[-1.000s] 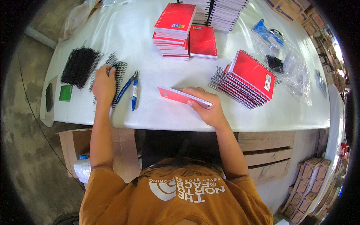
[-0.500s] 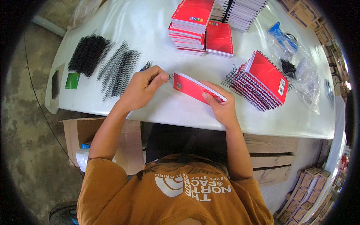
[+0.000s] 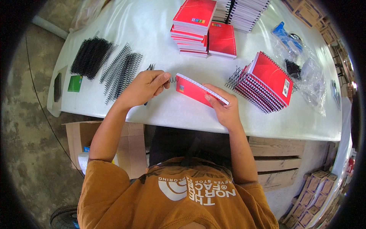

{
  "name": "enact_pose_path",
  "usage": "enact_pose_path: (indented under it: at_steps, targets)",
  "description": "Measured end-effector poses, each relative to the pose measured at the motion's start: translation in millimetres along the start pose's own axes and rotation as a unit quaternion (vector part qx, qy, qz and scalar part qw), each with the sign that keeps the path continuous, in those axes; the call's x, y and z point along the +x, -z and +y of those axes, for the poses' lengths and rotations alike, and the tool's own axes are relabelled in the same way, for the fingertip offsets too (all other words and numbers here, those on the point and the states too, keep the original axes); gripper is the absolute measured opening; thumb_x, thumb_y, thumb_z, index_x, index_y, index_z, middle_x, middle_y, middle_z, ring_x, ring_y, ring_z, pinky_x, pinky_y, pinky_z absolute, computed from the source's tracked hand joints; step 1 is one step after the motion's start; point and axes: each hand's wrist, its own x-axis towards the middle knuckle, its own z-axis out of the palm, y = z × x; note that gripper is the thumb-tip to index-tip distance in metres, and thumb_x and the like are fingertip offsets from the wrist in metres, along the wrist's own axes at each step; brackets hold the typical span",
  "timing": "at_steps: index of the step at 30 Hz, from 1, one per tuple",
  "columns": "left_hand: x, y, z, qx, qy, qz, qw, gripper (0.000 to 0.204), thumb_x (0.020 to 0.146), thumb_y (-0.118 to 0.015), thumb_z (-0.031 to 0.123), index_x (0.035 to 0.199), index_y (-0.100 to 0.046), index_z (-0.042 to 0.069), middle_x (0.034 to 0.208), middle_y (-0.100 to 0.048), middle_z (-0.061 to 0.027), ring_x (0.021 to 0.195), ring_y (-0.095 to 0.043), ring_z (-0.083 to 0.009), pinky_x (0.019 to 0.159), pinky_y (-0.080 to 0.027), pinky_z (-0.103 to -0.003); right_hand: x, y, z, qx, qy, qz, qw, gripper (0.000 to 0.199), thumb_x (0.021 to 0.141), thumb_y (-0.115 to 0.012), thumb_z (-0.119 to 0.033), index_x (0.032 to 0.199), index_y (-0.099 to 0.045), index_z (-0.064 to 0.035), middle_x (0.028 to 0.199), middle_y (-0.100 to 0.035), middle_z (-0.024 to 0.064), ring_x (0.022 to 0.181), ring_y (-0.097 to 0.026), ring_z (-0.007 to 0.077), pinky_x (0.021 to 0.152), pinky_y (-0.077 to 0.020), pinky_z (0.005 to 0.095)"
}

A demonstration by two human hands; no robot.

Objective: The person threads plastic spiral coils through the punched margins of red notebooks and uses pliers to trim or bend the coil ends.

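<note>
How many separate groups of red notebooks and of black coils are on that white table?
Red notebook groups: 4 - held notebook, tall stack, low stack, bound pile.
Black coil groups: 2 - dense heap, spread coils.
Total: 6

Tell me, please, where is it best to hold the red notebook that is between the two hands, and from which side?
Probably the long plain edge of the red notebook, taken from the person's own side, as the right hand does now. The notebook stands tilted on the white table, so this edge is free. The punched edge faces away and should stay clear for the black wire coil pinched in the left hand.
</note>
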Motion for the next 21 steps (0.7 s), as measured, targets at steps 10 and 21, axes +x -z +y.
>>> enact_pose_path:
  at_steps: [10, 21]
  targets:
    - [9.5, 15.3, 13.0, 0.060, -0.121, -0.001, 0.991, 0.022, 0.087, -0.057, 0.024, 0.080, -0.057, 0.003, 0.068, -0.052, -0.0010, 0.062, -0.048, -0.0106, 0.057, -0.038, -0.023, -0.2, 1.0, -1.5, -0.025, 0.027, -0.032, 0.999, 0.028, 0.081, -0.058, 0.002, 0.109, -0.063, -0.0033, 0.106, -0.065, 0.0104, 0.093, -0.062, 0.0169, 0.083, -0.0454, 0.0260]
    - [-14.4, -20.3, 49.2, 0.500, -0.323, 0.138, 0.791, 0.023, 0.072, -0.069, 0.016, 0.092, -0.060, 0.008, 0.100, -0.058, -0.0102, 0.099, -0.052, -0.0277, 0.087, -0.036, -0.038, -7.4, -3.8, -5.5, -0.053, 0.070, -0.025, 0.996, 0.033, 0.078, -0.055, 0.005, 0.110, -0.062, -0.0040, 0.105, -0.065, 0.0127, 0.094, -0.063, 0.0236, 0.083, -0.0474, 0.0295]
